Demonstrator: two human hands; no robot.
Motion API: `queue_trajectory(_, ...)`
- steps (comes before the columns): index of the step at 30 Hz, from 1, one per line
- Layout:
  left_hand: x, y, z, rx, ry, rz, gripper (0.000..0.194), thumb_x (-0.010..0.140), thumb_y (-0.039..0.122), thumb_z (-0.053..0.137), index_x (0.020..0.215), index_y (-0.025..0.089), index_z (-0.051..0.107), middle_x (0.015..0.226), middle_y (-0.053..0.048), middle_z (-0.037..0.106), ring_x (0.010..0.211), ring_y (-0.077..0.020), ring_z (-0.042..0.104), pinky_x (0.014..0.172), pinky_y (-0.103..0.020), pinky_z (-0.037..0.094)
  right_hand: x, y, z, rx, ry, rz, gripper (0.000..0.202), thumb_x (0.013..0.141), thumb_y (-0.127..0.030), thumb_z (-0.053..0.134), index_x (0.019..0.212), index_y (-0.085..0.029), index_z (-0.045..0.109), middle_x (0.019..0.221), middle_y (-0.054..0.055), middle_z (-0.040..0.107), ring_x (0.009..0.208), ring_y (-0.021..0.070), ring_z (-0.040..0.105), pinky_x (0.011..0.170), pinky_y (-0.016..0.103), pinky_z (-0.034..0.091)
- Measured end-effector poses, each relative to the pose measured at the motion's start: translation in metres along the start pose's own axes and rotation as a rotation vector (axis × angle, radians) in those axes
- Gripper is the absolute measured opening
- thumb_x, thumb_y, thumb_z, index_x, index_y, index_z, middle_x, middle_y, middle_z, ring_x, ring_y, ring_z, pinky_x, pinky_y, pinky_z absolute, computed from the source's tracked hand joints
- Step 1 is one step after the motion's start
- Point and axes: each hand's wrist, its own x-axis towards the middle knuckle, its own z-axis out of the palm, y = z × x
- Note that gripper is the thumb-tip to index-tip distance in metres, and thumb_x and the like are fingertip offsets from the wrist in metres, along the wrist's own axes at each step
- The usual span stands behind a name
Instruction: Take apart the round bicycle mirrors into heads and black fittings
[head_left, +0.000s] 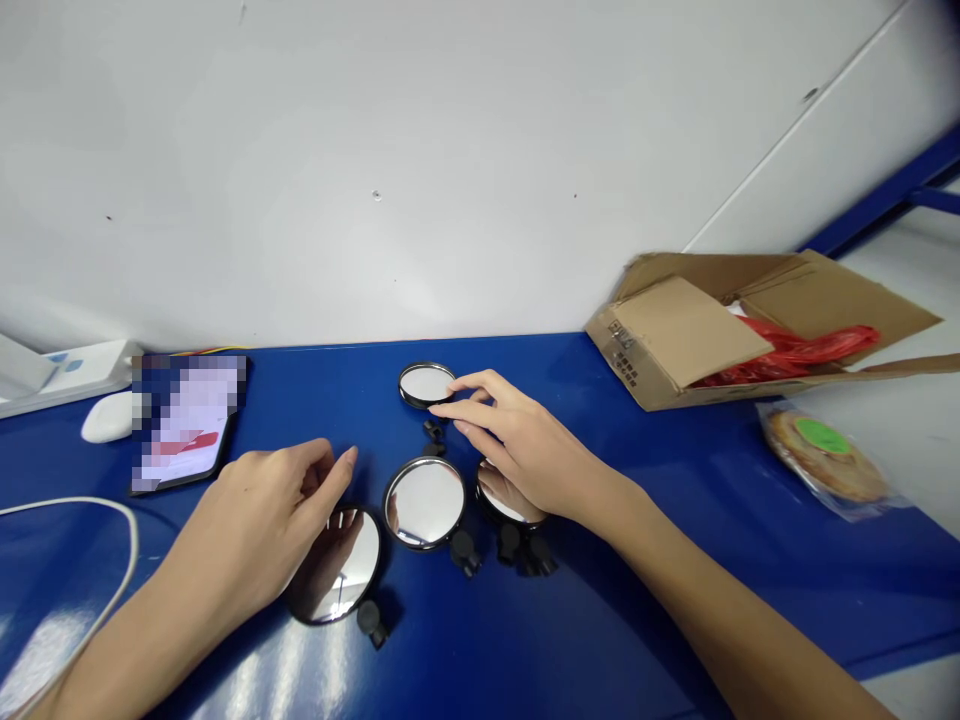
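White wall [480, 180] behind a glossy blue tabletop [480, 650] with pale light reflections [289, 675].

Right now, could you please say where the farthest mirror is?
In the head view, the farthest mirror lies beyond the middle mirror, just left of centre, with the right hand at its rim.

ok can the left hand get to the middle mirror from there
Probably yes: the left hand's thumb points toward the middle mirror, with only blue table seen between them. The right hand, at the far mirror, doesn't seem to block that side.
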Motion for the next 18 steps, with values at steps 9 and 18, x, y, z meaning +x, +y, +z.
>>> queue_trajectory(9, -0.0005, -0.0032, 0.0033, 0.003, 0.022, 0.014, 0.063, 0.117, 0.072, 0.041, 0.072, 0.029, 0.051, 0.06, 0.001, 0.063, 0.058, -0.0238, 0.054, 0.065, -0.038, 0.032, 0.0033, -0.0097, -0.0036, -0.05, -0.053, 0.064, 0.043, 0.122, -0.017, 0.05, 0.147, -0.024, 0.083, 0.134, 0.014, 0.071, 0.108, 0.0245, 0.076, 0.099, 0.047, 0.07)
queue_trajectory(18, -0.0004, -0.0062, 0.0046, 0.011, 0.03, 0.02, 0.063, 0.117, 0.073, 0.042, 0.073, 0.029, 0.053, 0.06, 0.001, 0.066, 0.059, -0.0247, 0.059, 0.065, -0.038, 0.035, 0.0028, -0.0084, -0.0022, 0.003, -0.054, 0.075, 0.045, 0.119, -0.013, 0.049, 0.154, -0.02, 0.076, 0.146, 0.015, 0.071, 0.123, 0.0284, 0.074, 0.108, 0.051, 0.068)
